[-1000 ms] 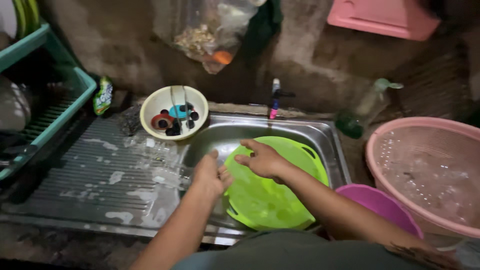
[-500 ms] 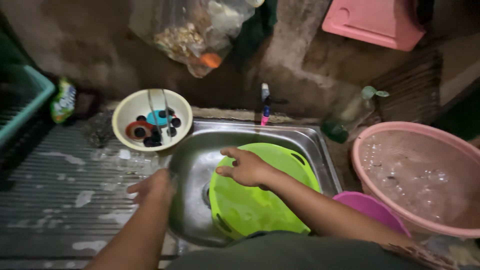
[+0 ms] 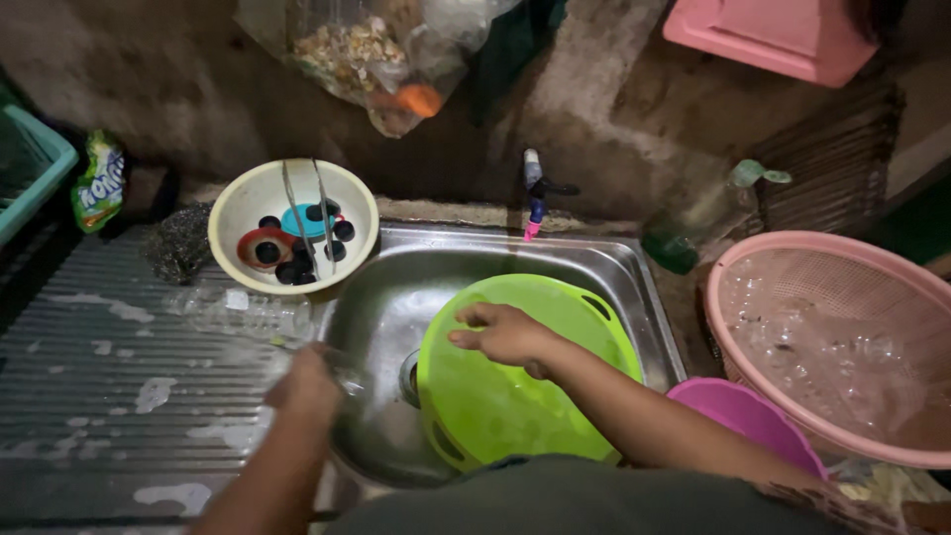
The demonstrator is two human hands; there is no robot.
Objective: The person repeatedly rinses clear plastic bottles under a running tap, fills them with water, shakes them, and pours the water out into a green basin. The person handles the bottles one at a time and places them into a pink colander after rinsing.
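1. Lime-green plastic filled the near side of the steel sink (image 3: 396, 297): a round green basin (image 3: 515, 396) leaned tilted in it, and we had our right hand (image 3: 507, 334) resting on its upper rim, fingers curled loosely over the edge.
2. Our left hand (image 3: 307, 386) sat at the sink's left lip, blurred; it seemed to close round something clear, but we could not tell what, nor how firmly.
3. A purple tub (image 3: 743, 416) stood just right of the sink, beside a pink basket (image 3: 832, 347) holding water.
4. Suds covered the ribbed draining board (image 3: 129, 386); we judged wet, soapy fingers could let the tilted basin slide and knock the tub.
5. Farther back sat a cream bowl (image 3: 292, 238) of small dark pieces, near enough for a left elbow to tip it.
6. Beyond, a tap (image 3: 535, 193) stood at the wall, with a plastic bag (image 3: 376, 59) hanging above.
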